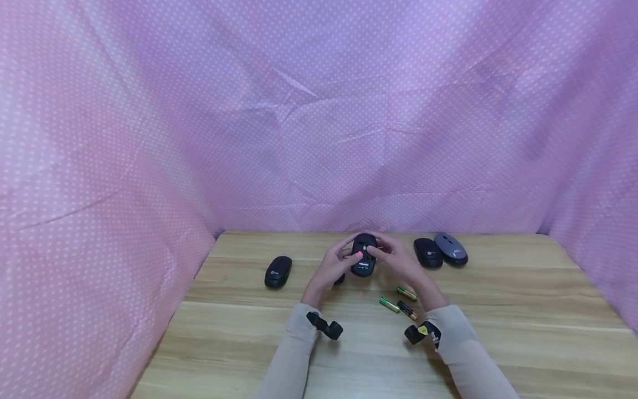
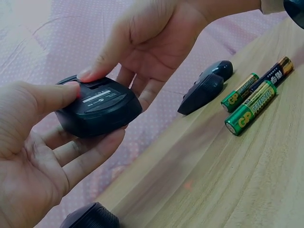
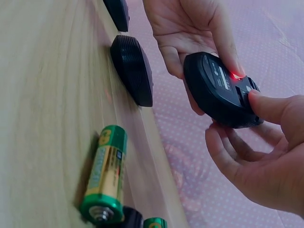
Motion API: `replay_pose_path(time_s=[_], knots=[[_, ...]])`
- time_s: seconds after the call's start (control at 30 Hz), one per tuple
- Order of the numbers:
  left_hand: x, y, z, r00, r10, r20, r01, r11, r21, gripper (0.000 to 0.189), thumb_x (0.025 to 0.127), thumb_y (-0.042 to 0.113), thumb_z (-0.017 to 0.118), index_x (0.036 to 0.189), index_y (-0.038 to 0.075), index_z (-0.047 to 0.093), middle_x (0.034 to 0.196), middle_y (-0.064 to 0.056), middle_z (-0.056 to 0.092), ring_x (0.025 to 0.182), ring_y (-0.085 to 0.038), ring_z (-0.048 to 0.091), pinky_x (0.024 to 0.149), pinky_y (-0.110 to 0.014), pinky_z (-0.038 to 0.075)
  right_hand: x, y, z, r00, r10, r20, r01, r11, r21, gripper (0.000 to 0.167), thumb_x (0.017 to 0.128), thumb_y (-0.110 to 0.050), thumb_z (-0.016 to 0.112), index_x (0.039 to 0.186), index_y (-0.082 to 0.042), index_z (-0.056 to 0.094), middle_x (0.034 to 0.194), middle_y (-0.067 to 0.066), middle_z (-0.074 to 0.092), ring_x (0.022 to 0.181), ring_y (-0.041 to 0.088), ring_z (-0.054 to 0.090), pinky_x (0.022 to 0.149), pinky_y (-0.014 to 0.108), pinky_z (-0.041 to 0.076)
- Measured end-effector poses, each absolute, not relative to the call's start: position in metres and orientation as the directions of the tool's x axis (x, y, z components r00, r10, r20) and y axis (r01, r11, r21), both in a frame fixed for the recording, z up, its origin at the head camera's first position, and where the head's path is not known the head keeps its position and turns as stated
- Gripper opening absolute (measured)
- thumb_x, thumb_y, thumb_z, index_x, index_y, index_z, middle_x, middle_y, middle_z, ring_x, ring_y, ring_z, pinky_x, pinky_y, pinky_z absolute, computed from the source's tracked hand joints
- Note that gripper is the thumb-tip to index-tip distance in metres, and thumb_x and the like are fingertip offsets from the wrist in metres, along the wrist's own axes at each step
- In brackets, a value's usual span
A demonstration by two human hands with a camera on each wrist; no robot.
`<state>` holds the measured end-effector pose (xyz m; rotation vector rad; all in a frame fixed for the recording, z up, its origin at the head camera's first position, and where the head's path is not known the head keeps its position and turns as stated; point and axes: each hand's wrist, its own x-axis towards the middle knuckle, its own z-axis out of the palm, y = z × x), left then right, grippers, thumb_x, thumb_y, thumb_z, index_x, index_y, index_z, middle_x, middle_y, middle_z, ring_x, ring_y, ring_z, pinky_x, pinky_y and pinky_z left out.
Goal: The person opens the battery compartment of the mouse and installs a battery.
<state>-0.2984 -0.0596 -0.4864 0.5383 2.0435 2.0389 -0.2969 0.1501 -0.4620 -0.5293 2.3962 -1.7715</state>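
Both hands hold a black computer mouse (image 1: 363,270) above the table with its underside turned up. My left hand (image 1: 329,267) grips one side, its thumb on the underside and its fingers beneath. From the other side my right hand (image 1: 401,259) grips it too, thumb pressed near the recess in the underside. A pale label (image 2: 97,96) shows on the mouse, and red light glows on the left thumb (image 3: 236,73). Below the right hand lie two green batteries (image 2: 251,107) and a black battery (image 2: 270,76) with a copper-coloured end.
One black mouse (image 1: 278,272) lies on the left of the wooden table (image 1: 234,332). Another (image 1: 339,279) is mostly hidden behind the left hand. At the back right, a black mouse (image 1: 428,253) lies beside a grey one (image 1: 451,249). Pink dotted cloth (image 1: 319,138) surrounds the table.
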Motion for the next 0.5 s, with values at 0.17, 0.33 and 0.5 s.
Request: replay_pose_path(time_s=[0.17,0.33,0.5], knots=[[-0.2982,-0.0586,-0.4871,-0.915,0.382,0.132,0.120,-0.054,0.991,0.061,0.102,0.011,0.062,0.158,0.012,0.037,0.146,-0.028,0.054,0.120,-0.030,0.066,0.078,-0.025,0.061,-0.2964,0.1487,-0.4624,-0.950,-0.311,0.028,-0.105,0.236,-0.966,0.046,0.105,-0.028,0.059,0.138,0.004,0.057,0.131,0.026,0.063,0.110,0.025,0.065,0.098,0.053,0.056],[-0.2978,-0.0578,-0.4866,-0.915,0.379,0.140,0.121,-0.072,0.990,0.061,0.102,0.012,0.062,0.158,0.011,0.037,0.143,-0.030,0.056,0.116,-0.029,0.068,0.076,-0.027,0.061,-0.2966,0.1479,-0.4614,-0.965,-0.260,-0.045,-0.019,0.237,-0.971,0.050,0.104,-0.033,0.060,0.133,0.008,0.061,0.125,0.024,0.068,0.101,0.016,0.069,0.100,0.051,0.055],[-0.2974,-0.0572,-0.4853,-0.919,0.373,0.130,0.109,-0.076,0.991,0.058,0.103,0.014,0.062,0.157,0.018,0.041,0.142,-0.029,0.057,0.114,-0.029,0.069,0.077,-0.032,0.063,-0.2963,0.1464,-0.4586,-0.975,-0.212,-0.070,0.018,0.238,-0.971,0.052,0.101,-0.036,0.064,0.132,0.006,0.063,0.122,0.020,0.071,0.095,0.012,0.068,0.098,0.049,0.056]])
